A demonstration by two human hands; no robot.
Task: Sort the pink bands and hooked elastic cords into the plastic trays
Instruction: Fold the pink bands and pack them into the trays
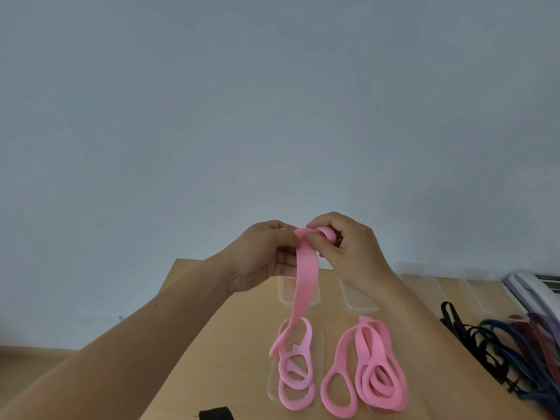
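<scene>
Left hand (pixel 266 256) and right hand (pixel 348 250) are raised above the table (pixel 230 344), fingers pinching the pink band (pixel 304 286) at its top, where a small coil sits. The tail hangs to the near tray (pixel 321 344). Best to wind evenly and keep the strap flat and taut.

Light wooden table (pixel 230 344). Far side: two clear trays (pixel 360 300). Nearer me: another clear tray (pixel 320 353); loose pink bands (pixel 368 374) heaped just right of it. Right edge: tangled dark hooked cords (pixel 497 344). Near edge: small black object (pixel 216 413).
</scene>
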